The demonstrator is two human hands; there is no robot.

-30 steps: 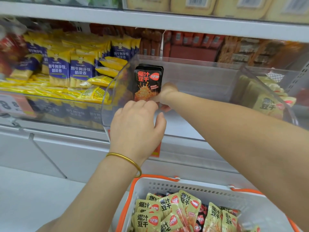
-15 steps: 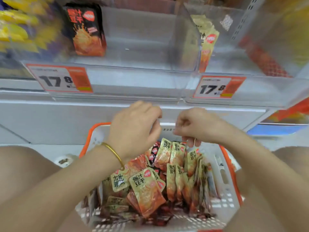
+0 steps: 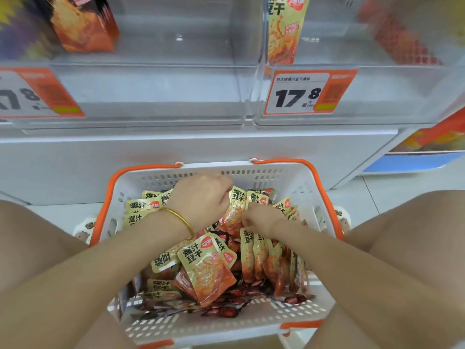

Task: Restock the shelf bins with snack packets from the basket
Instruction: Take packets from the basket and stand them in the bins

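A white basket with orange handles (image 3: 297,182) sits on the floor in front of me, full of yellow and orange snack packets (image 3: 203,263). Both hands are down in the far end of the pile. My left hand (image 3: 201,197), with a gold bangle on the wrist, curls its fingers against an upright packet (image 3: 235,210). My right hand (image 3: 261,219) curls its fingers over the tops of neighbouring packets. Above stands a clear shelf bin (image 3: 156,79) with a few dark orange packets (image 3: 83,23) at its left. The bin to its right (image 3: 364,96) holds an upright yellow packet (image 3: 284,28).
Orange price tags reading 17.8 (image 3: 299,93) hang on the bin fronts. A white shelf base (image 3: 176,147) runs behind the basket. My bent legs (image 3: 415,235) flank the basket on both sides. White floor tiles (image 3: 402,182) show at the right.
One second ago both hands were at the dark packets in the shelf bin. They have since come down, hovered over the basket, and now dig into the packets; the view has tilted down.
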